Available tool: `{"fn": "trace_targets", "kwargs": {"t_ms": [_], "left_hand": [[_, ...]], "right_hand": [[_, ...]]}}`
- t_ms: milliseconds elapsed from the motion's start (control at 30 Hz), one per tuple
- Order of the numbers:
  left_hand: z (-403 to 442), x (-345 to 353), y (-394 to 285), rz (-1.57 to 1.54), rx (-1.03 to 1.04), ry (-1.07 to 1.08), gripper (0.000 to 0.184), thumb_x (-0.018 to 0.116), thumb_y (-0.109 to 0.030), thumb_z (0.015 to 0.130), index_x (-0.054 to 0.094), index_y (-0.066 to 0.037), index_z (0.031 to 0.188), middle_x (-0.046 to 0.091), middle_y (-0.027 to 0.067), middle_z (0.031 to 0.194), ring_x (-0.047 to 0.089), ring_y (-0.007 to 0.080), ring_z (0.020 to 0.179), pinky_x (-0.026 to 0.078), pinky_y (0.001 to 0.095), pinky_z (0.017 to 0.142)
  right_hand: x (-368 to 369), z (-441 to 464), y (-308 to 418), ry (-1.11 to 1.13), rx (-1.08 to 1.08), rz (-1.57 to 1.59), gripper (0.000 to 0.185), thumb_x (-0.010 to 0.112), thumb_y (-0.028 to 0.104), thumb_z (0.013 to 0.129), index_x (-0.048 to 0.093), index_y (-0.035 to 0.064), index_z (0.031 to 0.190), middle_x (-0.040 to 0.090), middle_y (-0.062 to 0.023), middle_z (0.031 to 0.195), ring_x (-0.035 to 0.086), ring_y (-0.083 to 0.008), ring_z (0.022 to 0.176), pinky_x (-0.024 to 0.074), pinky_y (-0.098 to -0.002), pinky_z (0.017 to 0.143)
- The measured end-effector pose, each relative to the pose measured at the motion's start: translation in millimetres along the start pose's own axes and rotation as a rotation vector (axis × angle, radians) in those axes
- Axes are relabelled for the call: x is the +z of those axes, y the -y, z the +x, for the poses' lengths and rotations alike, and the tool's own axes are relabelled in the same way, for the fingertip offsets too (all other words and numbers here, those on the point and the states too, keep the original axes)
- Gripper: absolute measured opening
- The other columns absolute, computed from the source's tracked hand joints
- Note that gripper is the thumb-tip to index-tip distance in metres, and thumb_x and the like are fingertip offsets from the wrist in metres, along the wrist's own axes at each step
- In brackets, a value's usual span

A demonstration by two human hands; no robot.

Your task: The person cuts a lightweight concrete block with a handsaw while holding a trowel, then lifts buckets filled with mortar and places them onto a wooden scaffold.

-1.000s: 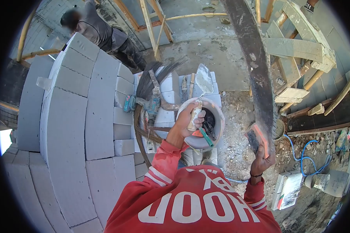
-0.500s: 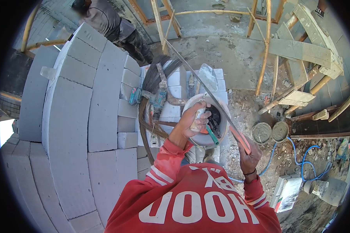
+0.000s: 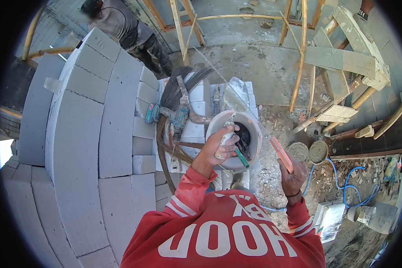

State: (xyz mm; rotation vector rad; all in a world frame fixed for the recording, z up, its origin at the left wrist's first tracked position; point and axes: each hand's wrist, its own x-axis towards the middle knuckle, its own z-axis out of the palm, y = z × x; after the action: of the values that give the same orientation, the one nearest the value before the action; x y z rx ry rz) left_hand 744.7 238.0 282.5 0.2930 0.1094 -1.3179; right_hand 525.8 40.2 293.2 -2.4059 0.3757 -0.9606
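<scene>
My left hand (image 3: 219,146) is wrapped round the pale handle of a trowel, whose mortar-smeared blade (image 3: 236,95) points away over the bucket's far edge. Below that hand stands a round bucket (image 3: 257,134) with dark items and a green-handled tool (image 3: 241,158) in it. In my right hand (image 3: 293,177), right of the bucket, is the orange handle (image 3: 281,154) of a saw. Its blade is seen nearly edge-on and blurred, slanting up and left. Left of the bucket a teal cordless drill (image 3: 179,117), a hammer (image 3: 184,94) and a wire bundle (image 3: 166,129) lie on pale blocks.
Stacked pale blocks (image 3: 78,156) rise at the left, with another person (image 3: 123,27) beyond them. Two mortar-filled containers (image 3: 318,152), a blue hose (image 3: 346,187) and rubble lie at the right. Wooden props and a bench-like frame (image 3: 344,62) stand farther off.
The saw in my right hand has turned from broadside to nearly edge-on, its blade swinging left across the view. My left hand keeps hold of the trowel, whose blade now points slightly more rightward.
</scene>
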Motion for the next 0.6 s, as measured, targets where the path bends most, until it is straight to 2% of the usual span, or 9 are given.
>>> {"fn": "trace_targets", "kwargs": {"t_ms": [33, 167, 233, 333, 400, 467, 500, 533, 600], "left_hand": [[-1.6, -3.3, -0.3, 0.058, 0.044, -0.039, 0.025, 0.047, -0.027, 0.105, 0.055, -0.006, 0.115, 0.049, 0.0006, 0.067, 0.047, 0.004, 0.043, 0.043, 0.0209, 0.035], [-2.4, -2.9, -4.5, -0.007, 0.061, -0.033, 0.024, 0.048, -0.026, 0.104, 0.057, -0.006, 0.115, 0.049, 0.0003, 0.067, 0.046, 0.0038, 0.043, 0.042, 0.0202, 0.035], [-3.2, 7.1, -6.7, 0.02, 0.006, 0.014, 0.019, 0.055, -0.025, 0.101, 0.059, -0.009, 0.11, 0.05, -0.0011, 0.065, 0.045, 0.004, 0.041, 0.038, 0.0193, 0.034], [-0.9, -9.8, -5.3, 0.062, 0.087, -0.086, 0.019, 0.055, -0.025, 0.101, 0.059, -0.009, 0.11, 0.049, -0.0011, 0.064, 0.043, 0.0043, 0.039, 0.037, 0.0187, 0.033], [-9.2, -15.2, -4.8, -0.005, 0.077, -0.144, 0.019, 0.054, -0.024, 0.102, 0.058, -0.008, 0.112, 0.05, -0.0009, 0.064, 0.042, 0.0043, 0.039, 0.036, 0.0185, 0.033], [-26.9, -7.0, -6.9, 0.057, -0.013, 0.005, 0.022, 0.046, -0.022, 0.104, 0.054, -0.006, 0.117, 0.049, 0.0007, 0.066, 0.046, 0.0044, 0.042, 0.039, 0.0204, 0.033], [-35.0, 1.4, -4.8, 0.029, -0.031, -0.011, 0.023, 0.048, -0.021, 0.103, 0.054, -0.005, 0.118, 0.048, 0.0007, 0.065, 0.044, 0.0048, 0.04, 0.037, 0.021, 0.033], [-42.4, 3.1, -2.0, 0.02, -0.043, -0.023, 0.023, 0.048, -0.021, 0.103, 0.054, -0.005, 0.118, 0.048, 0.0007, 0.065, 0.044, 0.0048, 0.04, 0.037, 0.021, 0.033], [-53.3, 5.0, -0.7, 0.389, 0.095, -0.249, 0.023, 0.051, -0.02, 0.102, 0.053, -0.003, 0.117, 0.047, 0.001, 0.064, 0.042, 0.0064, 0.04, 0.035, 0.0213, 0.033]], "right_hand": [[-1.2, 0.6, 2.2, -0.072, 0.015, 0.073, 0.037, 0.084, 0.009, 0.074, 0.072, 0.0024, 0.108, 0.075, -0.0095, 0.091, 0.06, -0.023, 0.061, 0.0432, -0.0316, 0.064], [0.3, -7.3, 2.2, -0.126, -0.005, 0.176, 0.037, 0.083, 0.011, 0.075, 0.072, 0.0035, 0.109, 0.075, -0.0093, 0.088, 0.06, -0.0237, 0.061, 0.0435, -0.0325, 0.063], [12.3, -7.5, -14.5, 0.036, 0.037, 0.005, 0.036, 0.083, 0.012, 0.076, 0.072, 0.0048, 0.109, 0.074, -0.0104, 0.086, 0.06, -0.0243, 0.061, 0.0436, -0.0331, 0.062], [11.8, 2.4, -2.1, 0.007, 0.063, -0.109, 0.034, 0.083, 0.014, 0.077, 0.072, 0.0057, 0.109, 0.074, -0.0102, 0.083, 0.06, -0.0249, 0.06, 0.0439, -0.0341, 0.062], [18.9, -8.1, -4.7, -0.016, 0.078, -0.027, 0.035, 0.082, 0.014, 0.077, 0.072, 0.0055, 0.109, 0.073, -0.0094, 0.081, 0.06, -0.0249, 0.059, 0.0439, -0.0345, 0.063], [25.4, -9.6, -2.9, -0.058, 0.083, 0.103, 0.033, 0.082, 0.015, 0.078, 0.073, 0.0065, 0.108, 0.073, -0.0105, 0.081, 0.061, -0.0253, 0.061, 0.0449, -0.0351, 0.064], [25.4, -10.1, -8.9, -0.006, 0.133, -0.042, 0.03, 0.081, 0.016, 0.079, 0.073, 0.0067, 0.106, 0.072, -0.0125, 0.084, 0.064, -0.0265, 0.064, 0.0467, -0.0365, 0.065], [26.4, -12.1, -12.8, 0.003, 0.151, -0.045, 0.03, 0.081, 0.016, 0.079, 0.073, 0.0067, 0.106, 0.072, -0.0125, 0.084, 0.064, -0.0265, 0.064, 0.0467, -0.0365, 0.065], [32.7, -12.3, -22.3, -0.008, 0.374, -0.17, 0.026, 0.079, 0.018, 0.082, 0.073, 0.006, 0.105, 0.072, -0.0145, 0.086, 0.064, -0.0304, 0.067, 0.0483, -0.0395, 0.067]]}}
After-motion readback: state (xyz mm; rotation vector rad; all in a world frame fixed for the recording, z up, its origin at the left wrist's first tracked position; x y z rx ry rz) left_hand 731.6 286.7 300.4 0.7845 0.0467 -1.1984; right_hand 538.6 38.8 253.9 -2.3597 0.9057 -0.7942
